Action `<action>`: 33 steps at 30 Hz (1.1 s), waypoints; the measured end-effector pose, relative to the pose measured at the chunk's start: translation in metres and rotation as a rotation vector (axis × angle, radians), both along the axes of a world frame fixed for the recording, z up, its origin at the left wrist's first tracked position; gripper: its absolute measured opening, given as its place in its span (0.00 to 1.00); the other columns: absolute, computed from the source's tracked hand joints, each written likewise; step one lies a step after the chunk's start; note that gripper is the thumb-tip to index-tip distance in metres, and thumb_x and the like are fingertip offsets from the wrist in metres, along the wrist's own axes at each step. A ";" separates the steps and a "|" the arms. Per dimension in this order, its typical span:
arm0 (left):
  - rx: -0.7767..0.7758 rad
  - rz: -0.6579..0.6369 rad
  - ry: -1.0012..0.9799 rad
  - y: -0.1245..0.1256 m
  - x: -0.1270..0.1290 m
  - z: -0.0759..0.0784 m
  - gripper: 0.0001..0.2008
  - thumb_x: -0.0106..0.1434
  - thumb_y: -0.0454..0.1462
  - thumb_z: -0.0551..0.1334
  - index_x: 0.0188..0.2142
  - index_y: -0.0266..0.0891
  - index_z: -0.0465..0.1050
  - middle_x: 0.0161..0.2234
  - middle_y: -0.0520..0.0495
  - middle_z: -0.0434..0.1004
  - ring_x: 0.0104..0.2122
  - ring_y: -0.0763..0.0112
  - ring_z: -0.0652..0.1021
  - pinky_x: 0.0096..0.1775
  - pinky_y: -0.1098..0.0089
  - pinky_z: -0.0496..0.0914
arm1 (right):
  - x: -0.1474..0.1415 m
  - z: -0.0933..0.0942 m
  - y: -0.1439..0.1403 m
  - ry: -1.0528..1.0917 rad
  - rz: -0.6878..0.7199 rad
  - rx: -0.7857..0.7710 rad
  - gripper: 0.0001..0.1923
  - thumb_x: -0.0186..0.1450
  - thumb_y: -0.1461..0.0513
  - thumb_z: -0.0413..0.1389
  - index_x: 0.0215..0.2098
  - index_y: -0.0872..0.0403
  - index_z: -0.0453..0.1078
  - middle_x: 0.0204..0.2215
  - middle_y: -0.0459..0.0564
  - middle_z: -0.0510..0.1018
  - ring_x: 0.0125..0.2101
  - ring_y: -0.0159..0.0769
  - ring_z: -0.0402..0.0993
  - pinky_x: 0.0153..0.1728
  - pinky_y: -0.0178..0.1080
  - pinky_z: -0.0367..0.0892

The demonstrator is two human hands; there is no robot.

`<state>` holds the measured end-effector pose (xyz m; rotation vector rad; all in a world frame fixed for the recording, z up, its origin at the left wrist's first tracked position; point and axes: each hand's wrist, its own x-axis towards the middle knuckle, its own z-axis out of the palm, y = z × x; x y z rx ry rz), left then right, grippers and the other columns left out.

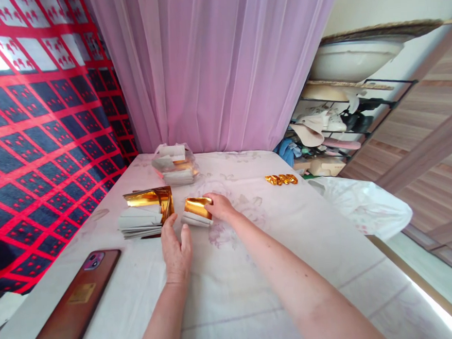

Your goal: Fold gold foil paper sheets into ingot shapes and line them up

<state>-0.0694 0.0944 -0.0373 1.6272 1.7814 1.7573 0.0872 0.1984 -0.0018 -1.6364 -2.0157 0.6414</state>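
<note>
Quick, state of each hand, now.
Left hand: open, flat on the cloth, fingertips by the gold paper stack.
Right hand: closed on the folded gold paper.

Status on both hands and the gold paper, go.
Right hand pinching small folded gold-and-white paper piece on the table. Left hand open beside it, touching the gold foil sheet stack. Brown smartphone lies apart, nearer left.

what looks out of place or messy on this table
Little stands out. The top gold sheet curls up off its paper stack, and three folded gold pieces lie apart near the far edge. The phone lies askew.
</note>
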 end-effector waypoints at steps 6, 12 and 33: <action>0.012 -0.017 -0.039 -0.004 -0.001 0.002 0.18 0.66 0.43 0.53 0.51 0.37 0.68 0.50 0.38 0.74 0.52 0.58 0.73 0.55 0.59 0.66 | -0.014 -0.003 -0.025 0.115 0.044 -0.023 0.22 0.60 0.69 0.55 0.51 0.47 0.73 0.46 0.43 0.80 0.44 0.34 0.76 0.48 0.35 0.68; -0.016 -0.050 -0.049 -0.028 -0.005 0.011 0.16 0.67 0.44 0.51 0.46 0.39 0.71 0.44 0.42 0.78 0.47 0.60 0.77 0.51 0.60 0.69 | -0.015 -0.001 -0.053 0.207 0.087 -0.002 0.22 0.59 0.70 0.54 0.49 0.47 0.74 0.45 0.43 0.81 0.45 0.34 0.76 0.50 0.36 0.68; -0.419 -0.574 -0.451 -0.071 -0.042 0.058 0.37 0.50 0.58 0.66 0.52 0.37 0.70 0.44 0.41 0.80 0.42 0.55 0.81 0.44 0.59 0.75 | -0.008 0.056 -0.111 0.478 0.281 -0.095 0.25 0.56 0.71 0.51 0.50 0.51 0.74 0.38 0.43 0.81 0.36 0.31 0.77 0.38 0.33 0.71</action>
